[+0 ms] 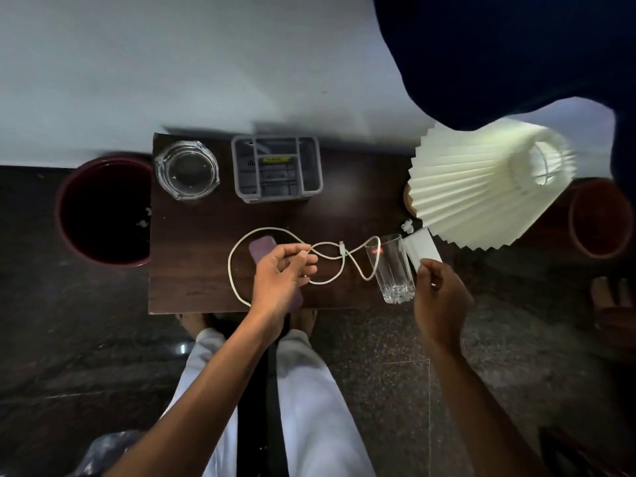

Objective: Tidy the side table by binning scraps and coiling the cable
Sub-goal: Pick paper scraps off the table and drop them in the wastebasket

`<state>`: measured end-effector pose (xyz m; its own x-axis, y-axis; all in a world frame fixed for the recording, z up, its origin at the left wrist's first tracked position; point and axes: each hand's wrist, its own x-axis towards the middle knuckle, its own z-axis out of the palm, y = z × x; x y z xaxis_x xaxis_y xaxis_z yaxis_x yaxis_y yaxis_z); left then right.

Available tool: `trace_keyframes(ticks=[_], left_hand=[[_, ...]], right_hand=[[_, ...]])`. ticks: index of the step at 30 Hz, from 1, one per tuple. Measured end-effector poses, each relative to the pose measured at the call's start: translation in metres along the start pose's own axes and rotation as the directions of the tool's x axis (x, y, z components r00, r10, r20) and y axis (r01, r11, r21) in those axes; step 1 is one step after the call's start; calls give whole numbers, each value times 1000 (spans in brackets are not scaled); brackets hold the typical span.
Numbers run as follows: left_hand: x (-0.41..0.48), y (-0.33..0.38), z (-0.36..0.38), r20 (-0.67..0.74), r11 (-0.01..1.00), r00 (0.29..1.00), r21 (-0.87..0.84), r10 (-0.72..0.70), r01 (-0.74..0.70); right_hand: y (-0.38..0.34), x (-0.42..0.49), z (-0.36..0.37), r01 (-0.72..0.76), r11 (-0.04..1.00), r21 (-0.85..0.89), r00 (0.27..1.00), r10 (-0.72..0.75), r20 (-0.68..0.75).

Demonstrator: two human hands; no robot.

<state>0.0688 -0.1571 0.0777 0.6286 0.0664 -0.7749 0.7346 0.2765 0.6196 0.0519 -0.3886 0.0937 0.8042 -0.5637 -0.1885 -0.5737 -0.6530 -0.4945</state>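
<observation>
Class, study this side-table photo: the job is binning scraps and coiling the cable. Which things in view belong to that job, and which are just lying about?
Belong to the job: white cable, pinched by the left hand; white paper scrap, held by the right hand; crumpled scrap; dark red bin.

Just lying about: glass ashtray; grey organiser; drinking glass; purple phone; pleated lamp.

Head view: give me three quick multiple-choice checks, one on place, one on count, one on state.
1. Where is the ashtray?
A. far left corner of the table
B. beside the glass
C. under the lamp

2. How many bins show beside the table?
A. one
B. two
C. three

3. What is the left hand doing?
A. resting flat
B. pinching the cable
C. lifting the glass

Answers: 1 A, it sits left of the grey organiser. 2 B, left bin and right bin. 3 B, fingers close on the cable's end.
</observation>
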Motion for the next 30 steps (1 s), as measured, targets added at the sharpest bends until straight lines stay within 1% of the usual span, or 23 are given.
trace_keyframes(ticks=[4, 7, 11, 13, 14, 17, 19, 22, 26, 27, 30], left_hand=[[-2, -6, 9, 5, 1000, 1000, 25, -2, 2], [-4, -8, 16, 15, 999, 1000, 53, 10, -11], [-7, -11, 26, 24, 998, 1000, 58, 16, -17], [-9, -13, 31, 38, 997, 999, 68, 24, -27], [-9, -13, 33, 47, 997, 998, 74, 31, -35], [-10, -12, 41, 68, 995, 997, 89, 46, -52], [-11, -10, 44, 74, 994, 996, 99, 46, -53], [-8, -7, 46, 81, 993, 996, 108, 44, -52], [-4, -4, 44, 80, 991, 995, 119, 55, -64], [-3, -4, 43, 79, 991, 995, 120, 55, -64], [1, -3, 40, 76, 992, 996, 112, 48, -57]], right_hand=[[19, 20, 6, -92, 996, 23, 996, 92, -11], [27, 40, 13, -100, 994, 43, 995, 100, 6], [29, 63, 25, -168, 984, 63, 983, 163, 82], [29, 72, 31, -155, 986, 59, 985, 151, 81], [29, 77, 33, -159, 987, 36, 983, 155, 100], [28, 89, 38, -210, 968, -137, 928, 241, 283], [28, 95, 43, -181, 964, -197, 916, 238, 323], [22, 96, 47, -90, 963, -255, 923, 176, 341], [20, 99, 52, 109, 905, -412, 934, 49, 355], [19, 101, 54, 111, 900, -422, 943, 39, 332], [16, 105, 58, 19, 921, -388, 948, 107, 300]])
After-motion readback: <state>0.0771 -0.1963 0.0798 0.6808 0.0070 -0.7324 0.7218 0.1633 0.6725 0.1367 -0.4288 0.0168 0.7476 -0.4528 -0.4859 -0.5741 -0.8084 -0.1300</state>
